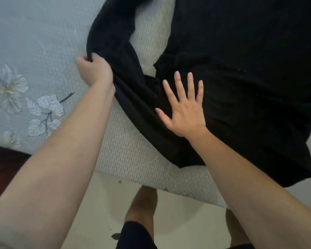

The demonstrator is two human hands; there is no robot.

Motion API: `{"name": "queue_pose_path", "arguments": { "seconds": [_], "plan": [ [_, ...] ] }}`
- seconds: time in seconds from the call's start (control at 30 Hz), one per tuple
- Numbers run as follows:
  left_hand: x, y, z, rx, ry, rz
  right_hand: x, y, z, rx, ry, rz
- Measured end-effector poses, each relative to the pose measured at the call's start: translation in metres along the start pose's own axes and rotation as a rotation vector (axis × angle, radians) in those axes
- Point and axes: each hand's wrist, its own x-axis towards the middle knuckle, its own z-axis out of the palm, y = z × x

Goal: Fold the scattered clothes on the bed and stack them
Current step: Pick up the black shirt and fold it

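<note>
Your left hand (pixel 93 69) grips the sleeve (pixel 113 56) of the black top (pixel 241 69) spread on the bed (pixel 34 42), likely to fold it inward, while your right hand (pixel 184 108) presses flat, fingers spread, pinning the cloth.

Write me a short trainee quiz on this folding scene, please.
1. True or false: the right hand lies flat, fingers spread, on the black garment.
2. The left hand: A) grips a bunched fold of the garment; B) lies flat on it; C) touches nothing.
3. Fill in: the pale blue sheet at the left bears a ___ print.
Key: 1 true; 2 A; 3 flower.
</note>
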Motion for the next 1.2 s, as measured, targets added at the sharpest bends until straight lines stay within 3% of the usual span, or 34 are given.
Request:
{"name": "queue_pose_path", "arguments": {
  "seconds": [0.13,0.27,0.37,0.5,0.77,0.87,0.97,1.03,1.1,1.2],
  "plan": [
    [0.018,-0.016,-0.019,-0.043,-0.069,-0.073,-0.002,-0.003,-0.004,0.026,0.048,-0.061],
    [0.033,0.008,-0.015,0.069,-0.252,0.047,0.003,0.001,-0.001,-0.022,0.05,-0.304],
    [0.043,0.026,-0.01,0.116,-0.341,0.015,0.004,0.0,-0.002,-0.022,0.025,-0.279],
    [0.048,0.041,-0.008,-0.218,-0.424,-0.137,0.005,-0.001,-0.002,-0.022,0.007,-0.251],
    [-0.022,0.084,-0.038,-0.27,-0.396,0.144,0.011,-0.003,-0.017,0.05,-0.245,-0.249],
    [-0.076,0.108,-0.037,-0.308,-0.34,0.391,0.009,0.01,-0.049,0.461,-0.26,-0.171],
    [-0.147,0.114,-0.02,-0.308,-0.217,0.686,0.002,0.047,-0.092,1.248,-0.096,0.386],
    [-0.191,0.097,-0.002,-0.186,-0.191,0.899,-0.008,0.085,-0.109,1.622,-0.088,0.709],
    [-0.227,0.071,0.014,0.071,-0.423,1.016,-0.021,0.13,-0.109,1.926,-0.071,0.87],
    [-0.264,0.024,0.026,0.719,-0.994,0.996,-0.041,0.174,-0.101,2.164,-0.035,0.982]
  ]
}}
